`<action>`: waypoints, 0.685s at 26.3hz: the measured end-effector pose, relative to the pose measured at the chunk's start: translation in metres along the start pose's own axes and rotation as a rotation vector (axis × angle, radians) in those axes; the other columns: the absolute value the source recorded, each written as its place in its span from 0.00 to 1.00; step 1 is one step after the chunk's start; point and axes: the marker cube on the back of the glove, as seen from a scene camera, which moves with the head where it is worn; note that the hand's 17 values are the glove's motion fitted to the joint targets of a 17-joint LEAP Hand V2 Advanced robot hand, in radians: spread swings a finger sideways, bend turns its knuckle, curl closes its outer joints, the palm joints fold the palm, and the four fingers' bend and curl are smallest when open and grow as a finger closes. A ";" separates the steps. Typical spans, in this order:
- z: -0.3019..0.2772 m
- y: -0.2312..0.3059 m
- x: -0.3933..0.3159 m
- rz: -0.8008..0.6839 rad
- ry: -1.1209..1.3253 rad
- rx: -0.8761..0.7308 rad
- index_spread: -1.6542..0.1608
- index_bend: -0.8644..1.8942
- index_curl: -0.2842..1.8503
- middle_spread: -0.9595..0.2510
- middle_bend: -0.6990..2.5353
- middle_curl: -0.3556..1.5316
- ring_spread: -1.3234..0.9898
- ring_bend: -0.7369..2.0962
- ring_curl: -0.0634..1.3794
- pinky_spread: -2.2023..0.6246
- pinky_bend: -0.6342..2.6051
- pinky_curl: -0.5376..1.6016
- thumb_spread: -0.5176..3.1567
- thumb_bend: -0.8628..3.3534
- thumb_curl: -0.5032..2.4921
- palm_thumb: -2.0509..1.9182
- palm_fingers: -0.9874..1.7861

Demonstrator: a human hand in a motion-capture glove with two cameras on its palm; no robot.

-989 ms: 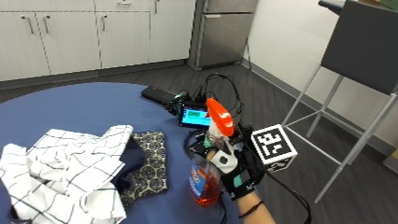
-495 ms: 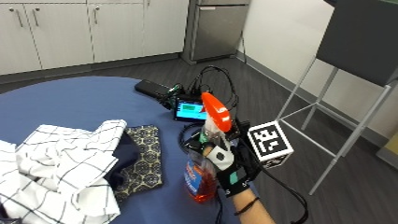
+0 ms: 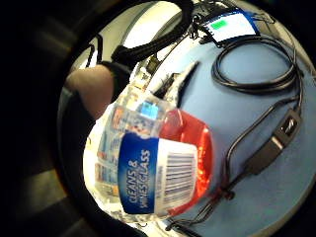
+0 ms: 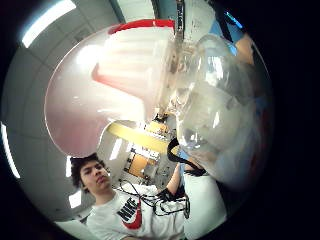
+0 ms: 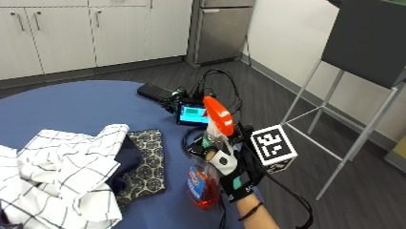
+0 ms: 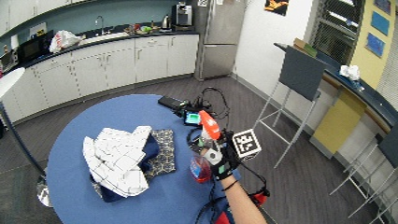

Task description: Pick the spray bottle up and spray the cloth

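In the outside view my gloved right hand (image 5: 231, 172) grips the neck of an upright spray bottle (image 5: 203, 183), a clear bottle with red liquid, a blue label and an orange trigger head. The bottle stands near the blue table's right front edge; whether its base touches the table I cannot tell. A rumpled white checked cloth (image 5: 63, 171) lies to the left, on a dark patterned cloth (image 5: 145, 160). The nozzle points away from me toward the back of the table. The bottle's label (image 3: 153, 170) fills the little finger side palm view, and its sprayer head (image 4: 125, 75) fills the thumb side view. The wide view shows the hand (image 6: 221, 161), bottle (image 6: 200, 167) and cloth (image 6: 118, 156).
Just behind the bottle lie a small device with a lit screen (image 5: 192, 113), coiled black cables (image 3: 252, 74) and a black box (image 5: 154, 91). The round blue table (image 5: 76, 105) ends close to my right. A metal stand with a dark panel (image 5: 368, 43) is off the table at right.
The outside camera has shifted a little. My hand still holds the bottle upright in about the same spot; the cloths lie as before.
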 end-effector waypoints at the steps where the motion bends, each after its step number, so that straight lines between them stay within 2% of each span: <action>1: 0.000 0.000 0.000 0.002 0.001 0.000 0.77 0.37 0.30 0.69 0.34 0.42 0.52 0.41 0.30 0.83 0.25 0.36 0.33 0.20 0.35 0.75 0.75; 11: -0.009 0.000 0.001 0.039 0.068 -0.015 0.77 0.37 0.31 0.69 0.34 0.43 0.52 0.41 0.31 0.83 0.25 0.36 0.33 0.20 0.36 0.76 0.76; 15: -0.004 -0.010 -0.011 0.068 0.134 -0.160 0.78 0.36 0.31 0.69 0.34 0.43 0.53 0.41 0.32 0.83 0.26 0.37 0.33 0.20 0.36 0.76 0.77; 18: 0.019 -0.031 -0.036 0.091 0.168 -0.371 0.79 0.36 0.30 0.70 0.34 0.43 0.53 0.42 0.32 0.83 0.26 0.37 0.33 0.20 0.36 0.75 0.77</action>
